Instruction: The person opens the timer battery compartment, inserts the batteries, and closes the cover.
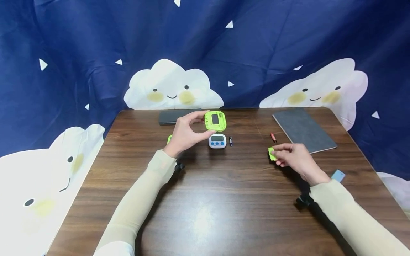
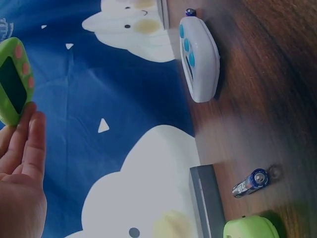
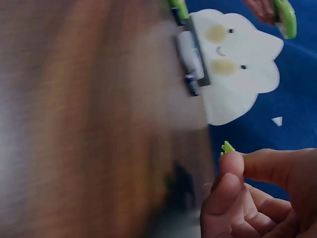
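Note:
My left hand point(image 1: 189, 131) holds a green digital timer point(image 1: 209, 124) up above the table, between thumb and fingers. Its back, with a dark rectangle, faces the head camera; the left wrist view catches its screen and pink buttons. Over the table's right half, my right hand point(image 1: 296, 158) pinches a small green battery cover point(image 1: 272, 154) between thumb and fingertips. A white timer point(image 1: 217, 145) with blue buttons stands below the held timer, a dark blue battery point(image 1: 230, 141) beside it. Partly hidden behind my left wrist is another green timer point(image 2: 251, 228), with a battery point(image 2: 251, 183) near it.
On the right lie a red battery point(image 1: 273, 138), a grey notebook point(image 1: 304, 129) and a light blue card point(image 1: 338, 175), partly covered by the right sleeve. A dark flat box point(image 1: 168, 117) sits at the back left of the wooden table point(image 1: 237, 199), before a blue curtain point(image 1: 250, 46).

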The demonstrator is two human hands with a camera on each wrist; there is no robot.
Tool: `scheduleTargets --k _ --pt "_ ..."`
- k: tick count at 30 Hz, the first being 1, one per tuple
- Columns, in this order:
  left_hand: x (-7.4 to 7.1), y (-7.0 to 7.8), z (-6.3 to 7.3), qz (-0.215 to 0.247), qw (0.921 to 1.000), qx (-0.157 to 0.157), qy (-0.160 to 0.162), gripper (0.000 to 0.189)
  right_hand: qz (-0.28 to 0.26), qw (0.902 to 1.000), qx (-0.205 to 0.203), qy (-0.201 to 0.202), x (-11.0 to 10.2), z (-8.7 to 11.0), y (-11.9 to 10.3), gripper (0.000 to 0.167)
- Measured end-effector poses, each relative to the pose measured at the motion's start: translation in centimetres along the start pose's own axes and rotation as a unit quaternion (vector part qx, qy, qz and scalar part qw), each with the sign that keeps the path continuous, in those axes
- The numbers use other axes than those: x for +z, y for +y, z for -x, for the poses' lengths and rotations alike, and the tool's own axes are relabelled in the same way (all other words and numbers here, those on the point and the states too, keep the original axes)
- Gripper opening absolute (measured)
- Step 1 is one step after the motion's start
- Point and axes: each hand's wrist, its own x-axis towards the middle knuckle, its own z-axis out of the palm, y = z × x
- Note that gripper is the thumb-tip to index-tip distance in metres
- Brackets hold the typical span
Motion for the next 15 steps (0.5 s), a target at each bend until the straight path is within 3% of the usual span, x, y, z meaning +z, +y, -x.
scheduleTargets --k 5,15 --pt "-0.2 0.1 -0.1 -0.002 1.0 0.007 0.002 0.064 0.03 0.9995 0.008 -0.012 0.6 0.7 1.3 0.046" --pt "-0.2 -0.1 0.1 -0.004 1.0 0.003 0.0 0.066 0.104 0.9945 -0.007 0.007 1.2 1.3 1.1 0.038"
